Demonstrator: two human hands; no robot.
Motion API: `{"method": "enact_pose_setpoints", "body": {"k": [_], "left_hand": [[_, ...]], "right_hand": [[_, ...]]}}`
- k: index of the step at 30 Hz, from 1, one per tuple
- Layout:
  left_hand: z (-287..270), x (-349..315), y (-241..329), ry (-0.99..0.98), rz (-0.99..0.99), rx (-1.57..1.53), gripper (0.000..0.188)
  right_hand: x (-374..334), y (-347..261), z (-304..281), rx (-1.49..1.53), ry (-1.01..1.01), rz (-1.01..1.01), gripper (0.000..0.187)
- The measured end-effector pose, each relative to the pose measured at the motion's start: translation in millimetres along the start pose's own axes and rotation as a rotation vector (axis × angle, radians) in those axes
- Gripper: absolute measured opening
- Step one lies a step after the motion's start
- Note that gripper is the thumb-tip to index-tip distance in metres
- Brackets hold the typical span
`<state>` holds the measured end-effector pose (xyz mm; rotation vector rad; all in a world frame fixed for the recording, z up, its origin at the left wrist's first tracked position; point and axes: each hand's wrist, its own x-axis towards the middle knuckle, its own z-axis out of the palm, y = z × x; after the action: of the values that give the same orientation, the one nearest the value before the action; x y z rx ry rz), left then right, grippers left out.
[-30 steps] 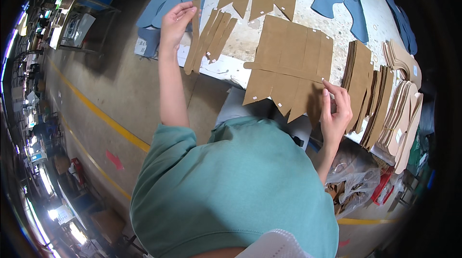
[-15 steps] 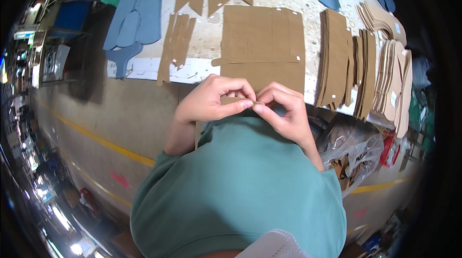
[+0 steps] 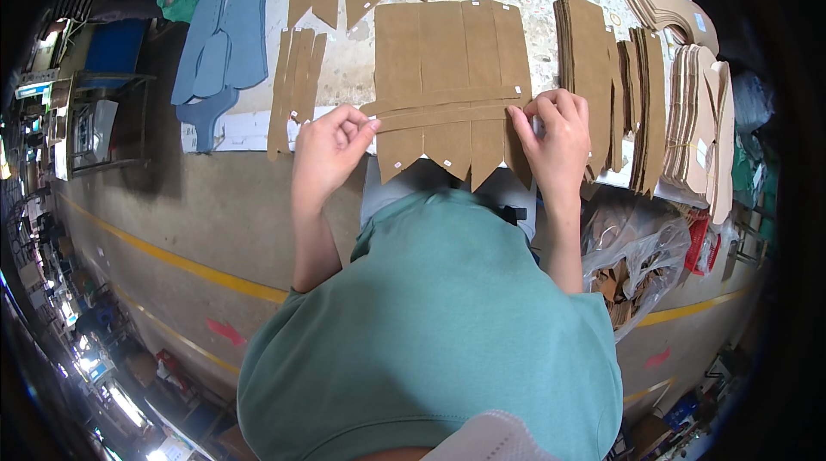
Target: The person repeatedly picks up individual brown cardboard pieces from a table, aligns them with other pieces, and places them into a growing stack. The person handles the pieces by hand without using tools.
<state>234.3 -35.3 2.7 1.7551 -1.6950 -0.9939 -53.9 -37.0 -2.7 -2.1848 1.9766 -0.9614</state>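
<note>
A narrow brown fabric strip point(image 3: 443, 116) stretches between my hands, across several brown cut panels point(image 3: 443, 44) laid side by side, their pointed ends at the table's near edge. My left hand point(image 3: 331, 147) pinches the strip's left end between thumb and fingertips. At the other end, the thumb and fingers of my right hand point(image 3: 555, 138) close on the strip over the rightmost panel. Just beyond it lies another brown strip point(image 3: 447, 98), roughly parallel. Small white stickers mark several pieces.
Narrow brown pieces point(image 3: 297, 82) and blue cut pieces point(image 3: 225, 39) lie on the left of the white table point(image 3: 353, 39). Stacks of brown panels point(image 3: 589, 65) and beige curved pieces point(image 3: 691, 130) stand right. A clear plastic bag point(image 3: 632, 263) of brown scraps sits below the right edge.
My hands have spread apart and moved forward from near my chest to over the panels. The strip, bunched between my fingers before, now lies stretched across them.
</note>
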Motion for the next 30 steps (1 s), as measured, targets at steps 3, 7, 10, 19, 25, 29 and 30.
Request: {"method": "enact_pose_setpoints", "body": {"k": [3,7,10,19,25,29,30], "left_hand": [[-12,-2,-2,0.136,-0.055,0.034,0.012],[-27,-2,-1,0.270,-0.048,0.025,0.012],[-19,1,9,0.185,0.044,-0.078,0.009],[46,13,35,0.055,0.389,0.190,0.016],[40,18,33,-0.010,0.511,0.145,0.014],[30,26,34,0.009,0.347,-0.034,0.009],[28,29,34,0.027,0.353,-0.029,0.009]], "right_hand": [[-1,0,-4,0.053,0.027,0.061,0.016],[3,11,-28,0.031,0.171,0.085,0.010],[6,17,-34,-0.029,0.155,0.074,0.007],[-8,-1,-1,-0.094,-0.023,0.004,0.017],[-4,-1,-5,0.007,0.019,-0.001,0.014],[7,-2,-5,0.261,-0.015,0.120,0.011],[10,-2,-4,0.242,0.006,0.101,0.010]]}}
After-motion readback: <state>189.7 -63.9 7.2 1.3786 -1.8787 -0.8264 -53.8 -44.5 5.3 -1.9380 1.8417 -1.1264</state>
